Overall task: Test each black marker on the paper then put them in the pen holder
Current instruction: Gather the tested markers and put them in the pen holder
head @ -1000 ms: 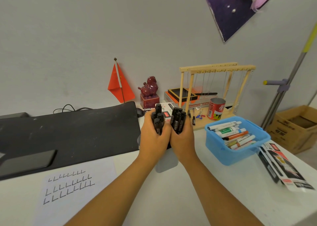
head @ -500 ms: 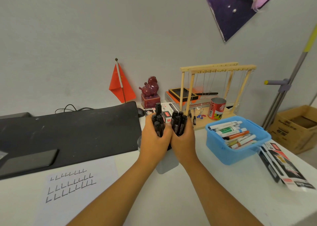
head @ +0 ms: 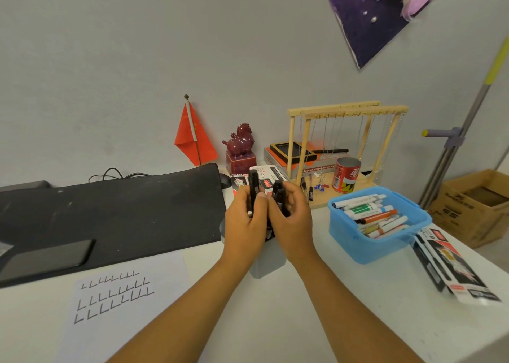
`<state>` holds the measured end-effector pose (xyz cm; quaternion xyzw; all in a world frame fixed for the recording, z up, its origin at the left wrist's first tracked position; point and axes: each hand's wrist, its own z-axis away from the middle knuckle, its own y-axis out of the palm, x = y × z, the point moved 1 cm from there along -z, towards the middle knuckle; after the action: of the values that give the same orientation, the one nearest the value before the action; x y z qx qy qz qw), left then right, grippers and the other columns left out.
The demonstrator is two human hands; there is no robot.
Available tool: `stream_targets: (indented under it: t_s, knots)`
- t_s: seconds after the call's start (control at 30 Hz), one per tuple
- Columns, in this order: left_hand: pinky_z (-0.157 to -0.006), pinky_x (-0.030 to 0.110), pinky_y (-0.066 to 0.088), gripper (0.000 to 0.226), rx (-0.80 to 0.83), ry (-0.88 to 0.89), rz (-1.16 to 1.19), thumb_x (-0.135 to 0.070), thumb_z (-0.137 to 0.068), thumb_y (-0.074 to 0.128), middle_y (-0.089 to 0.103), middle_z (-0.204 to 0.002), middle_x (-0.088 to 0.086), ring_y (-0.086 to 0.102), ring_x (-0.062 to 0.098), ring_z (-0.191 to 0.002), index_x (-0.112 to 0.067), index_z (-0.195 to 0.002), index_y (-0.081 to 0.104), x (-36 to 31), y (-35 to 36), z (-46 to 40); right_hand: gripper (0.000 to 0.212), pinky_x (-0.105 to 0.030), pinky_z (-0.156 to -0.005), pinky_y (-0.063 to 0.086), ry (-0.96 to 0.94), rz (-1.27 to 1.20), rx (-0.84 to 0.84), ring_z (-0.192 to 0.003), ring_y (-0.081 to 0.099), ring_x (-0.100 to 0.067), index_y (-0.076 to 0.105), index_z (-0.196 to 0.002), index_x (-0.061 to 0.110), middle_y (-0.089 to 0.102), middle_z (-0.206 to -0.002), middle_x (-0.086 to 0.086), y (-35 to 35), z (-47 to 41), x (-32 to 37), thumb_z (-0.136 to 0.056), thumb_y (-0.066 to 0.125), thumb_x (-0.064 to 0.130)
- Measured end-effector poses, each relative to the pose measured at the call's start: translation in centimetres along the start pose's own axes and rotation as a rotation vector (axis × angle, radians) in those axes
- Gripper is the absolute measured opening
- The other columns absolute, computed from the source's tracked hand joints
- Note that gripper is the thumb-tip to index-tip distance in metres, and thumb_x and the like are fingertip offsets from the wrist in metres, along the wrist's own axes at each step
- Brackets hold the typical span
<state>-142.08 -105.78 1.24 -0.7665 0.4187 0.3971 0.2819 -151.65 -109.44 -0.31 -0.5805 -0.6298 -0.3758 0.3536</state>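
On the desk (head: pixel 316 293), the paper (head: pixel 121 304) with rows of L marks lies at 8 o'clock, a black mat (head: pixel 110 211) beyond it at 10. At centre the left hand (head: pixel 245 222) grips one upright marker (head: pixel 253 190), thumb against its barrel, above the holder (head: pixel 265 260). Touching it, the right hand (head: pixel 292 222) curls round more markers (head: pixel 278 197) standing in the holder. A blue bin (head: pixel 355 238) of pens sits at 3 o'clock.

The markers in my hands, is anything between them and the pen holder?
Nothing visible does. Both the left hand and right hand grip black markers directly above the pen holder, whose opening is hidden behind the hands.
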Motion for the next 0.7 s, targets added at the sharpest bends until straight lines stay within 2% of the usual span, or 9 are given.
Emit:
stream_targets:
  t_s: [0.07, 0.23, 0.33, 0.4, 0.47, 0.57, 0.63, 0.7]
  knots:
    - [-0.063, 0.002, 0.047, 0.01, -0.031, 0.001, -0.005, -0.046, -0.094, 0.046, 0.064, -0.097, -0.036, 0.064, -0.007, -0.092, -0.049, -0.098, 0.055, -0.2, -0.2, -0.2, 0.036, -0.022, -0.082, 0.058, 0.002, 0.007, 0.006, -0.107, 0.064, -0.006, 0.054, -0.126, 0.023, 0.066, -0.119, 0.006, 0.0, 0.0, -0.1, -0.092, 0.065, 0.025]
    - [-0.054, 0.005, 0.046, 0.008, 0.014, 0.011, -0.141, -0.052, -0.091, 0.046, 0.063, -0.09, -0.037, 0.063, -0.009, -0.083, -0.058, -0.09, 0.051, -0.3, -0.5, -0.4, 0.032, -0.026, -0.086, 0.058, 0.005, 0.012, 0.014, -0.106, 0.065, -0.009, 0.057, -0.124, 0.022, 0.068, -0.116, 0.003, 0.1, 0.0, -0.2, -0.092, 0.064, 0.025]
    - [-0.051, 0.01, 0.046, 0.012, 0.051, -0.02, -0.229, -0.06, -0.085, 0.043, 0.066, -0.076, -0.023, 0.063, -0.008, -0.075, -0.052, -0.084, 0.052, 0.1, -0.6, -0.7, 0.036, -0.026, -0.088, 0.057, 0.006, -0.008, 0.012, -0.109, 0.064, -0.011, 0.056, -0.127, 0.018, 0.067, -0.121, -0.002, 0.1, -0.1, -0.3, -0.092, 0.065, 0.021]
    - [-0.049, 0.009, 0.047, 0.012, 0.081, -0.033, -0.248, -0.057, -0.086, 0.044, 0.066, -0.074, -0.021, 0.063, -0.009, -0.074, -0.048, -0.086, 0.052, 0.0, -0.8, -0.9, 0.036, -0.023, -0.085, 0.056, -0.003, -0.014, 0.013, -0.108, 0.064, -0.008, 0.056, -0.126, 0.02, 0.067, -0.12, 0.0, 0.1, -0.1, -0.2, -0.092, 0.065, 0.02]
    - [-0.051, 0.006, 0.047, 0.008, 0.093, -0.027, -0.223, -0.048, -0.092, 0.046, 0.066, -0.081, -0.022, 0.064, -0.01, -0.076, -0.044, -0.094, 0.053, -0.2, -1.1, -1.0, 0.034, -0.02, -0.082, 0.057, -0.012, -0.006, 0.014, -0.106, 0.065, -0.006, 0.056, -0.125, 0.023, 0.067, -0.117, 0.004, 0.1, -0.1, -0.2, -0.092, 0.065, 0.021]
    - [-0.052, 0.003, 0.046, 0.012, 0.092, -0.034, -0.218, -0.041, -0.097, 0.048, 0.066, -0.087, -0.022, 0.064, -0.012, -0.076, -0.034, -0.102, 0.056, -0.3, -1.2, -1.1, 0.034, -0.022, -0.083, 0.057, -0.014, -0.009, 0.01, -0.107, 0.064, -0.006, 0.056, -0.125, 0.023, 0.067, -0.119, 0.004, 0.2, -0.1, -0.3, -0.092, 0.064, 0.023]
    - [-0.054, 0.01, 0.052, 0.016, 0.143, -0.058, -0.288, -0.042, -0.097, 0.046, 0.068, -0.085, -0.016, 0.067, -0.005, -0.073, -0.031, -0.101, 0.058, -0.1, -1.2, -1.3, 0.035, -0.023, -0.083, 0.057, -0.012, -0.005, 0.0, -0.106, 0.064, -0.006, 0.056, -0.125, 0.022, 0.067, -0.118, 0.005, 0.2, -0.1, -0.3, -0.092, 0.065, 0.024]
    - [-0.06, 0.025, 0.06, 0.022, 0.216, -0.084, -0.36, -0.045, -0.096, 0.045, 0.069, -0.084, -0.011, 0.068, 0.005, -0.069, -0.029, -0.1, 0.059, 0.0, -1.3, -1.6, 0.035, -0.022, -0.082, 0.057, -0.004, -0.01, -0.001, -0.106, 0.065, -0.005, 0.055, -0.124, 0.027, 0.067, -0.115, 0.009, 0.2, 0.0, -0.4, -0.091, 0.065, 0.024]
